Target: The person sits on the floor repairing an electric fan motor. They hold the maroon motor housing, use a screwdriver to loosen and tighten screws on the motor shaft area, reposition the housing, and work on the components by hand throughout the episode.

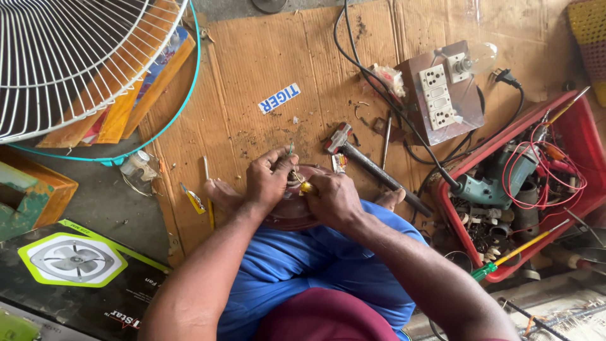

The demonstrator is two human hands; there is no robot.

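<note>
- The round dark-red motor housing (287,215) sits wedged between my bare feet, just in front of my blue-clad knees, so it stays put while both hands are busy on top of it.
- My left hand (268,180) is curled narrow over the housing's top, fingertips pinching thin wires so they stand up clear of the casing.
- My right hand (334,199) is closed around a small yellow-handled tool (306,187), its tip pointing at those wires; what the tip touches is hidden by my fingers.
- Just beyond the housing lies a hammer (372,167), handle slanting right, within easy grab.
- Left of the housing a small yellow-handled screwdriver (192,199) rests on the cardboard sheet (265,69) that covers the floor.
- Further right of the housing, a red tray (568,136) holds a green power drill (499,183) and red wires.
- Beyond the housing to the right stands a switch-and-socket board (442,95) with a bulb.
- Far left of it leans a white fan guard (76,57).
</note>
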